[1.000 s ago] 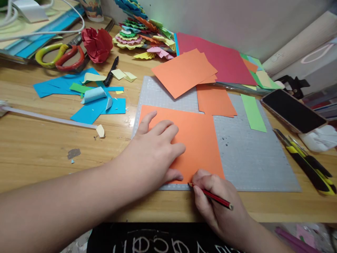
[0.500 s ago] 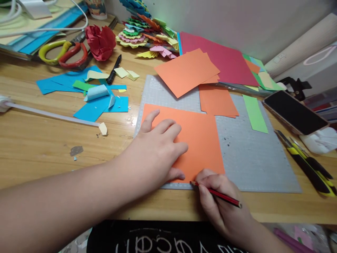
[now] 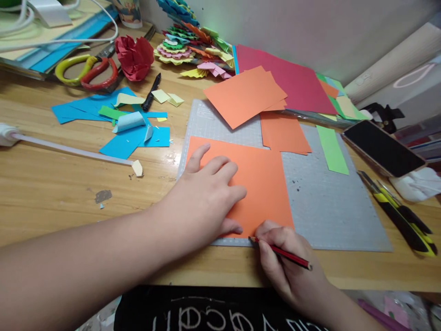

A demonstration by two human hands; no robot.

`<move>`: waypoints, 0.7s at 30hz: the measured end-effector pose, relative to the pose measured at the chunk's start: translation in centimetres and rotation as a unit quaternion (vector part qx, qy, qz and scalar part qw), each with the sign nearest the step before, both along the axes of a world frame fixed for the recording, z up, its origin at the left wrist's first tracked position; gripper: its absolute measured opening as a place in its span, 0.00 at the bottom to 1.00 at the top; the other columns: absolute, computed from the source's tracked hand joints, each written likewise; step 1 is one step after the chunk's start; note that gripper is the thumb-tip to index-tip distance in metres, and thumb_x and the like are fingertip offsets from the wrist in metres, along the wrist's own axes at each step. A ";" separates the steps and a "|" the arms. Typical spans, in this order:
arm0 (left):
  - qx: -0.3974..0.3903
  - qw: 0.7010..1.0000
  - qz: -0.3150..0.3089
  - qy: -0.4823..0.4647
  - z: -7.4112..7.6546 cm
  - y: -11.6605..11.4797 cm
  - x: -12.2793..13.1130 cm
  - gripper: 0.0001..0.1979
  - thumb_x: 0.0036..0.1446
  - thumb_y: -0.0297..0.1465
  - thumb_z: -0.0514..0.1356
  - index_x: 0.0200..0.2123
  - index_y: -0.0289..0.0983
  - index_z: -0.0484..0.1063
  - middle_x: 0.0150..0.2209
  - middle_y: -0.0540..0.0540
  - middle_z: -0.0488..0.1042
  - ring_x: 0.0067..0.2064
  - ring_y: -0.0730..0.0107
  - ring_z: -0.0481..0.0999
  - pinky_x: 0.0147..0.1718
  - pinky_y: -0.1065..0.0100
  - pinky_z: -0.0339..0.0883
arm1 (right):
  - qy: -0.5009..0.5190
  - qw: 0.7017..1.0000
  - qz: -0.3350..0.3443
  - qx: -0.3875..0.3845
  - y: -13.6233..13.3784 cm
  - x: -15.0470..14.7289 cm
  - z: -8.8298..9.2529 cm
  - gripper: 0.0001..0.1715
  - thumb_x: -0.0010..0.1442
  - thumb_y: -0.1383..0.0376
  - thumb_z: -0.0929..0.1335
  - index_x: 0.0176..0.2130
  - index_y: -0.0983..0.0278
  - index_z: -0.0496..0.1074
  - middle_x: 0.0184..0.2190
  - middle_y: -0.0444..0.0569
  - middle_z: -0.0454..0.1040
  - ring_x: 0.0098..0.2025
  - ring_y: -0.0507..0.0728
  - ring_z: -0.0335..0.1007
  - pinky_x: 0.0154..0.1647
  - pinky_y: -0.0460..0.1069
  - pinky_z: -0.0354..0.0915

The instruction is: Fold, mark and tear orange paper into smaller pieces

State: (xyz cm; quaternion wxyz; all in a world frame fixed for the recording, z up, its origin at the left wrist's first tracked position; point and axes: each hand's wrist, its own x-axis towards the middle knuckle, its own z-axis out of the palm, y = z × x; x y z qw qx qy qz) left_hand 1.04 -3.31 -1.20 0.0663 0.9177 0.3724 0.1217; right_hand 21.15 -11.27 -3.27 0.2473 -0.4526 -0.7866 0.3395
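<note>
Spread-fingered, my left hand (image 3: 210,195) is resting on a flat, plain, straight-edged sheet of bright orange paper (image 3: 263,184) that is lying on a grey gridded cutting mat (image 3: 330,211), while my right hand (image 3: 298,280) is pinching a slender red-and-black wooden pencil (image 3: 289,255), point-down at the sheet's near edge.
</note>
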 end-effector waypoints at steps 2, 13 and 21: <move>-0.002 1.000 0.001 -0.002 0.1 0.1 0.0 0.18 0.45 0.49 0.66 0.32 0.41 0.74 0.41 0.45 0.70 0.53 0.53 0.67 0.60 0.40 0.40 | -0.004 1.000 0.007 -0.013 0.0 0.1 0.0 0.09 0.62 0.73 0.60 0.35 0.59 0.55 0.26 0.42 0.63 0.25 0.51 0.61 0.25 0.48 0.59; 0.130 0.989 0.038 0.060 -0.7 -3.1 0.7 0.12 0.55 0.37 0.61 0.38 0.36 0.74 0.50 0.34 0.74 0.59 0.51 0.65 0.60 0.52 0.42 | 0.284 0.936 -0.186 -0.093 2.2 -0.9 3.4 0.06 0.65 0.63 0.61 0.38 0.56 0.67 0.27 0.47 0.67 0.25 0.53 0.63 0.20 0.47 0.63; 0.089 0.990 0.058 0.088 -0.6 -3.8 1.0 0.15 0.51 0.36 0.62 0.42 0.37 0.73 0.51 0.38 0.74 0.57 0.50 0.67 0.60 0.53 0.39 | 0.142 0.974 0.017 -0.174 12.3 -6.7 5.0 0.04 0.63 0.67 0.62 0.38 0.61 0.67 0.32 0.46 0.71 0.34 0.53 0.70 0.31 0.48 0.67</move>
